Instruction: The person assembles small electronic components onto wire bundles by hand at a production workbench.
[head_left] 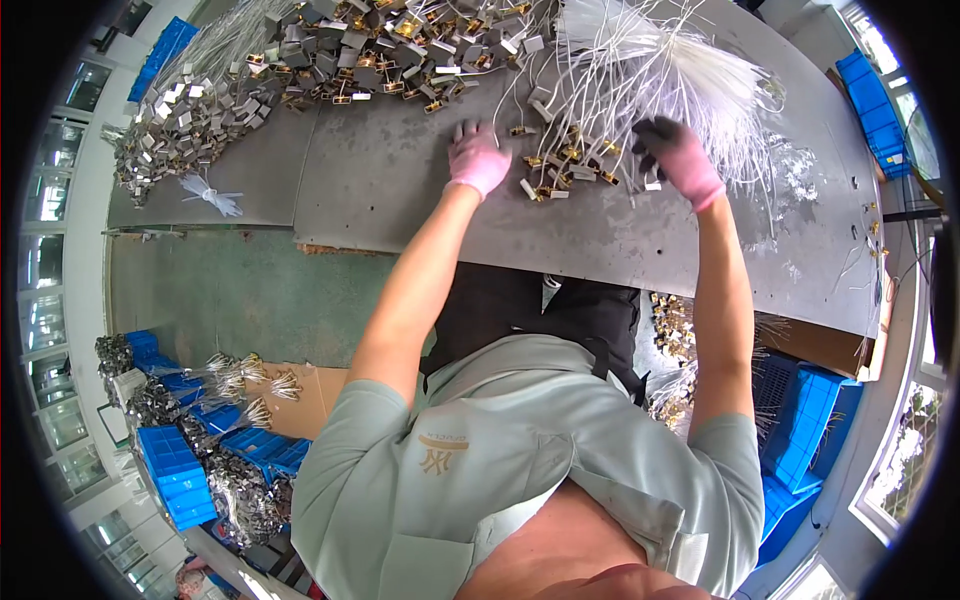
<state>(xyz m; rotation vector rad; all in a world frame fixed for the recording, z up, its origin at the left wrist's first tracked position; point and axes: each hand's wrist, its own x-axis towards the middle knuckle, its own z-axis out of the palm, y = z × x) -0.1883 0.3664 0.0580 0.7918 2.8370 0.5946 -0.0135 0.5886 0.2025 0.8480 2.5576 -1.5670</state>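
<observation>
I wear a pale grey-green short-sleeved shirt, its sleeves ending above my elbows, so both forearms are bare. A small tan emblem sits on the chest, and the collar lies open at the neck. A dark strap or apron runs over the front of my lap (I cannot tell which). My left hand [478,160] is in a pink glove, its fingertips greyed with grime. My right hand [680,158] has the same pink glove, with fingers stained nearly black.
</observation>
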